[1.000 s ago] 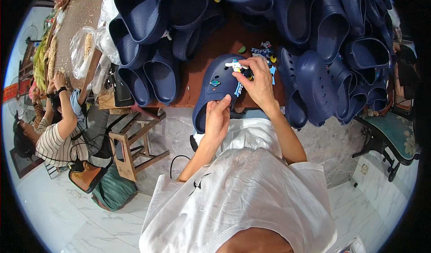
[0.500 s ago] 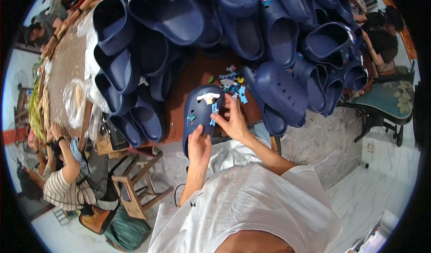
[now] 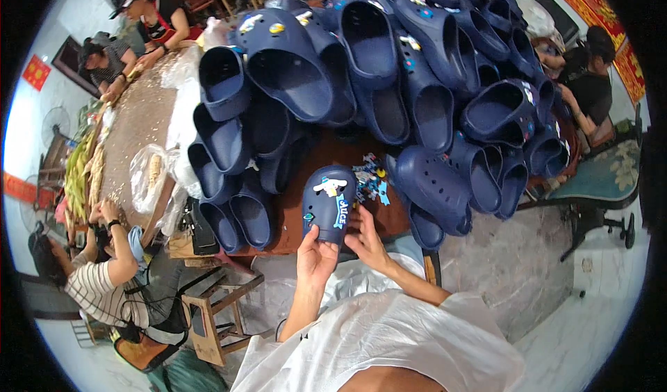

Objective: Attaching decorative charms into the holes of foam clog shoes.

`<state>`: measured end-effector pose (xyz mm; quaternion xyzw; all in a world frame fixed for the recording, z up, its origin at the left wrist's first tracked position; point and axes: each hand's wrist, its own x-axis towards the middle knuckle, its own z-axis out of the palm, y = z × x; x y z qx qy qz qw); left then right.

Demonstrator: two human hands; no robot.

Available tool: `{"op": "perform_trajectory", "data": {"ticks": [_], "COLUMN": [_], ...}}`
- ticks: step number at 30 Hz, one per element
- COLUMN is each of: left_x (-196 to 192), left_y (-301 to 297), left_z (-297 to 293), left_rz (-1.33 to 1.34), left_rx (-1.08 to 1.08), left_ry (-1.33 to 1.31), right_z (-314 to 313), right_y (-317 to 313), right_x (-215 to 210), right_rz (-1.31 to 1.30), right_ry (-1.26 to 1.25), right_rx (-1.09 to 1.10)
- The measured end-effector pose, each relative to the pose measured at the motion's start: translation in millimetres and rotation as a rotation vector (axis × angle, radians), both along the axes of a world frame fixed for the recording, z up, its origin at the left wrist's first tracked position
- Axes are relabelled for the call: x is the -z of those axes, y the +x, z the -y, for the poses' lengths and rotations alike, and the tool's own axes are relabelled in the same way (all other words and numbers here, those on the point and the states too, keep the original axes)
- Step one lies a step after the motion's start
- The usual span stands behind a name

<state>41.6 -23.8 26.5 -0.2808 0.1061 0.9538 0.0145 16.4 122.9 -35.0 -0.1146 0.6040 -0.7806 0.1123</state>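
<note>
My left hand (image 3: 317,258) grips a navy foam clog (image 3: 321,204) from its near end, the thumb on top and the holed toe turned away from me. On the clog's upper sit a white character charm (image 3: 329,185), a light-blue banner charm (image 3: 342,210) and a small teal charm (image 3: 308,217). Just right of the clog is my right hand (image 3: 369,245), its fingers loosely bent and apart, with nothing visible in them. Beyond it, a small heap of blue, white and yellow charms (image 3: 372,178) lies on the reddish-brown tabletop (image 3: 292,218).
Stacked navy clogs (image 3: 292,79) ring the work spot on the left, far side and right. Left stands a wooden stool (image 3: 208,322) and a table (image 3: 142,107) with corn, several people around it. Another person (image 3: 590,90) sits at the right near a green chair (image 3: 597,180).
My right fingers have come off the banner charm and moved to the clog's right side. The clog stays in my left hand, its banner now uncovered. The view has tilted up.
</note>
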Motion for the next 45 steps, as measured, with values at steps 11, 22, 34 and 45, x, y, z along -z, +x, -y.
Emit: {"op": "perform_trajectory", "data": {"ticks": [11,22,34,45], "left_x": [-26,-69,-27,-34], "left_y": [-9,45,65,29], "left_z": [-36,-12,32,2], "left_rz": [-0.345,-0.465,-0.045,-0.207], "left_rx": [0.026,0.32,-0.013,-0.088], "left_ry": [0.133,-0.99,-1.571,-1.213], "right_z": [-18,-35,16,-1], "right_y": [30,32,17,11], "right_x": [-15,61,-40,-93], "right_rz": [-0.475,-0.079,-0.183,-0.176], "right_ry": [0.47,0.23,0.416,0.355], "right_rx": [-0.143,-0.267,-0.39,-0.348]}}
